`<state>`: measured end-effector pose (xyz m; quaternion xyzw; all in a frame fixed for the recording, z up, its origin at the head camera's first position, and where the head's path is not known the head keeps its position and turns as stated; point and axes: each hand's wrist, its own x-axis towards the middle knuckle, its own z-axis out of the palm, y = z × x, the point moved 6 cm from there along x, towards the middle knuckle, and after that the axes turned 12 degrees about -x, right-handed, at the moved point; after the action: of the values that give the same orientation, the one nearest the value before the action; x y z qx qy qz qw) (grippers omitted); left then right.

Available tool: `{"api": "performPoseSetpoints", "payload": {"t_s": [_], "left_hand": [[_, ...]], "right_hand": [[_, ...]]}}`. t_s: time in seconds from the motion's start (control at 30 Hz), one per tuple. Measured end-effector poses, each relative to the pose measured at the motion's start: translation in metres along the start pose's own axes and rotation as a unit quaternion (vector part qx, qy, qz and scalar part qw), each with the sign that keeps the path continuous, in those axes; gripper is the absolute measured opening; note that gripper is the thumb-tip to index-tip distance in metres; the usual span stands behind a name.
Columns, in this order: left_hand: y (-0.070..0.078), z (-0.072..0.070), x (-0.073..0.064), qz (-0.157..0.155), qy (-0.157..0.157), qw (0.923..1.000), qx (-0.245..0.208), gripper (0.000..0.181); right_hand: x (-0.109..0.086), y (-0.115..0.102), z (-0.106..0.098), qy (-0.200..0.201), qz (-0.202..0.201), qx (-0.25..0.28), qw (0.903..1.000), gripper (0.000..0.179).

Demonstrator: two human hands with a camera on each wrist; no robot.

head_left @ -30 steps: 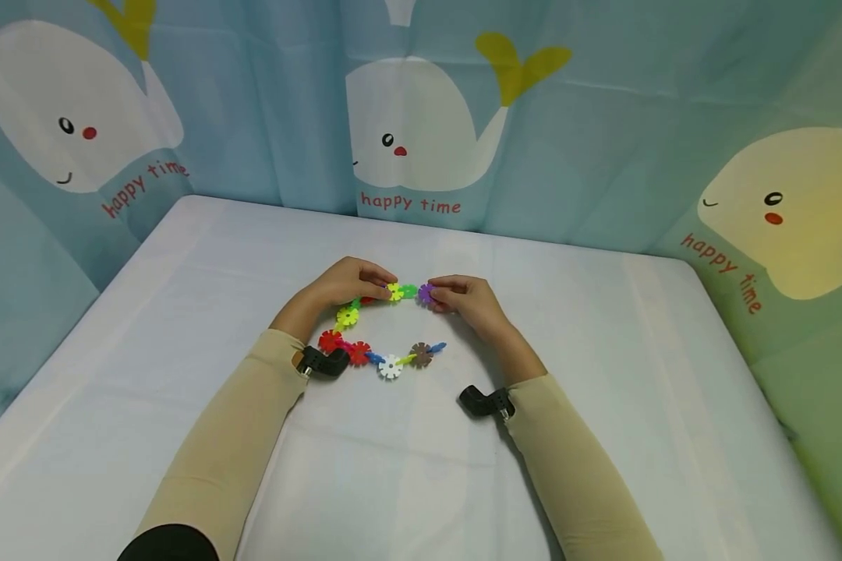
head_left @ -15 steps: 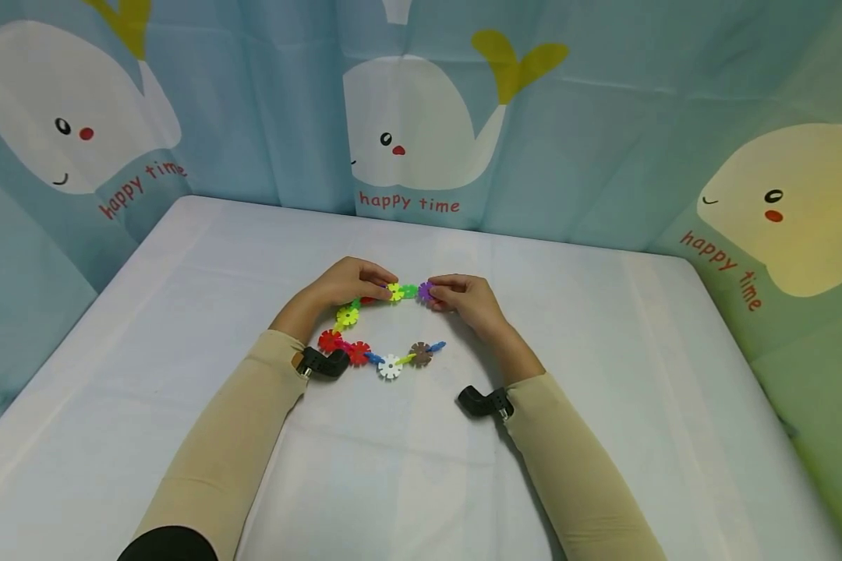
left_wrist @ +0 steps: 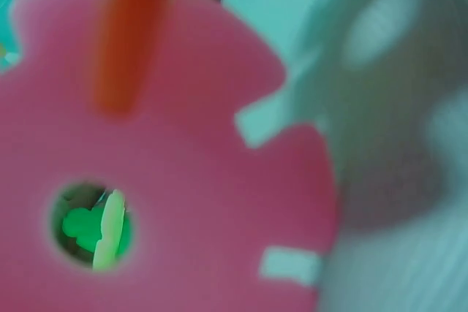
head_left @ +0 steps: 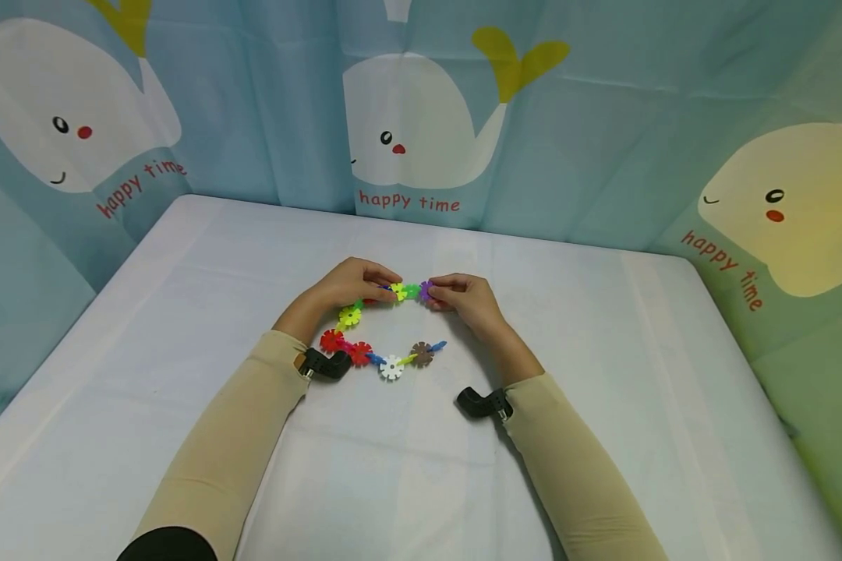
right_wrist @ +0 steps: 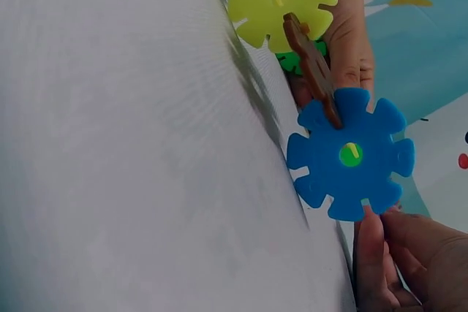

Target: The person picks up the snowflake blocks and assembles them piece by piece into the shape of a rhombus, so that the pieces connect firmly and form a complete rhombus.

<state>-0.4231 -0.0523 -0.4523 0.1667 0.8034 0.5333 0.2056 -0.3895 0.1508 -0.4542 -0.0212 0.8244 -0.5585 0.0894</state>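
Observation:
A chain of interlocking plastic snowflake discs curves in an open C on the table. My left hand pinches the chain's far side, next to a yellow disc. At the chain's far right end, my right hand holds a purple disc between thumb and fingers; a green disc joins it to the yellow one. A pink disc fills most of the left wrist view, hiding the left hand. In the right wrist view, a blue disc and a brown disc stand before the hands.
The near side of the chain carries red discs, a white disc and a brown disc ending in a blue one. The white table meets a whale-print curtain at its back edge.
My left hand has shifted very slightly to the right with the chain, closer to the right hand. The right hand keeps its hold on the purple disc.

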Motion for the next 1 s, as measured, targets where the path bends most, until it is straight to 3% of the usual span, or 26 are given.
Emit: {"api": "performPoseSetpoints", "payload": {"t_s": [0.33, 1.0], "left_hand": [[-0.0003, 0.0017, 0.0012, -0.006, 0.003, 0.9999, -0.011, 0.04], [-0.0037, 0.0029, 0.0027, -0.047, 0.045, 0.9976, -0.021, 0.035]], "right_hand": [[0.0007, 0.0017, 0.0, 0.008, 0.003, 0.004, 0.9999, 0.029], [0.0024, -0.0001, 0.0019, 0.017, 0.004, 0.018, 0.9997, 0.025]]}}
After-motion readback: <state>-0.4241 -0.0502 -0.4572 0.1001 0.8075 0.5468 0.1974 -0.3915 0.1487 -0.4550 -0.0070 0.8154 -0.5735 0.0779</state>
